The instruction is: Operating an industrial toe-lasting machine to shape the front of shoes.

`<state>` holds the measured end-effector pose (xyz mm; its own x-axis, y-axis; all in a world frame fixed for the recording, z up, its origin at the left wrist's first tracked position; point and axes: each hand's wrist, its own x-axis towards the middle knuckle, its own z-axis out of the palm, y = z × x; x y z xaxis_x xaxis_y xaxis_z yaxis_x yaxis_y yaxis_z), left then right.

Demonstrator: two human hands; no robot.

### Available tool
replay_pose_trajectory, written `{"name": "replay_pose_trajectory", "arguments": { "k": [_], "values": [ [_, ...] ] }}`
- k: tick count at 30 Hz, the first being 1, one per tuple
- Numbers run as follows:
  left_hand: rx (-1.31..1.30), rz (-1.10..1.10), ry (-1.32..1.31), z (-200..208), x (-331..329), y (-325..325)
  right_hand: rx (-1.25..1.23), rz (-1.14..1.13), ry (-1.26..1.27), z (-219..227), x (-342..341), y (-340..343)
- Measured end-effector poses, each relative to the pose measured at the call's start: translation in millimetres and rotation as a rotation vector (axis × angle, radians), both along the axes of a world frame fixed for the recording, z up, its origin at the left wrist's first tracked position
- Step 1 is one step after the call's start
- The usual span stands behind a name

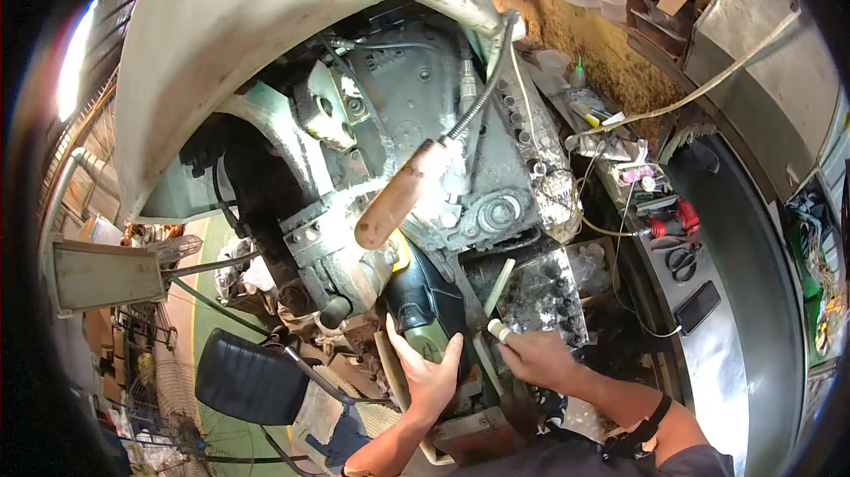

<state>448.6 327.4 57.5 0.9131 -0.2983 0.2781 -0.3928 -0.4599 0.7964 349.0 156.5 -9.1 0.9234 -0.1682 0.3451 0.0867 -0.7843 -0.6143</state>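
My left hand is at the lower middle, thumb and forefinger curved round the olive-green end of a black, shoe-like piece. The far end of this piece reaches the grimy metal head of a large machine, by a yellow part. To the right, my right hand is closed, palm down. A short pale cylinder sticks out of its fingers; I cannot make out its kind. Just beyond it, a pale green strip slants upward. Above the black piece hangs a lamp on a flexible neck.
A metal-topped bench at the right carries a phone, black-handled scissors and a red-and-black tool. A black padded seat stands at the lower left. Cables hang across the right side. The machine's pale curved cover arches overhead.
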Motion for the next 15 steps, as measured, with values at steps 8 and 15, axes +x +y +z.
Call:
{"name": "replay_pose_trajectory", "arguments": {
  "k": [8,15],
  "values": [
    [-0.110,-0.024,-0.007,-29,8,15,-0.062,-0.032,-0.002,3,2,6],
    [-0.703,-0.114,0.504,-31,31,42,0.221,0.019,0.286,66,40,49]
  ]
}}
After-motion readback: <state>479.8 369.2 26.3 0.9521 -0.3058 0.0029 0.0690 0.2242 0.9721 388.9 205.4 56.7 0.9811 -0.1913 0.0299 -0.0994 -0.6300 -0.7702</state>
